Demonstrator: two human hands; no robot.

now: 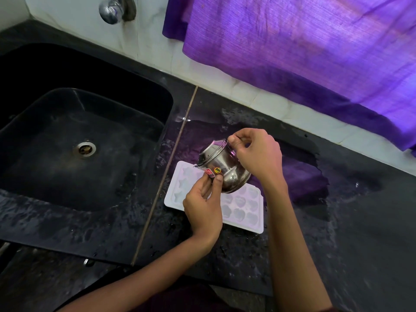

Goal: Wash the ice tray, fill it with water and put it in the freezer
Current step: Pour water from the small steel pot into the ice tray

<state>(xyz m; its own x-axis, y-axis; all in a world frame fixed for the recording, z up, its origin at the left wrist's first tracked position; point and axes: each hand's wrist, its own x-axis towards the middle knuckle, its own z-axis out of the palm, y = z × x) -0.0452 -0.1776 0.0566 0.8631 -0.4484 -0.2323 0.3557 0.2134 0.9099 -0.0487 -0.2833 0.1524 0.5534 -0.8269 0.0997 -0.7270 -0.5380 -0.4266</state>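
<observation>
While the white ice tray (245, 212) lies flat on the wet black counter (337, 221), just right of the seam beside the sink (67, 131), both hands hold a small steel pot (221, 163) tipped over its far end.

- Right hand (256, 152): fingers and thumb pinched on the pot's rim at the upper side. Judged to be the steering hand, setting the tilt.
- Left hand (202, 199): thumb and fingertips curled against the pot's lower belly, near the round numbered sticker (217, 170). Likely takes the weight from below, so the pour can be kept slow.
- Pot mouth faces left and down, toward the tray's far-left cells. No stream of water can be made out (too blurred at the lip to tell).
- Tray cells: shaped moulds, some star-like. Whether any hold water cannot be told; the plastic is pale and glossy throughout.
- Counter around the tray carries droplets and a spread of water, so the tray may skid if nudged.
- Tap (112, 10) on the wall above the sink; purple curtain (304, 41) hangs behind the counter.

Judgement: filling step, tray set level on the counter so the cells can take water evenly. Freezer not in view.
</observation>
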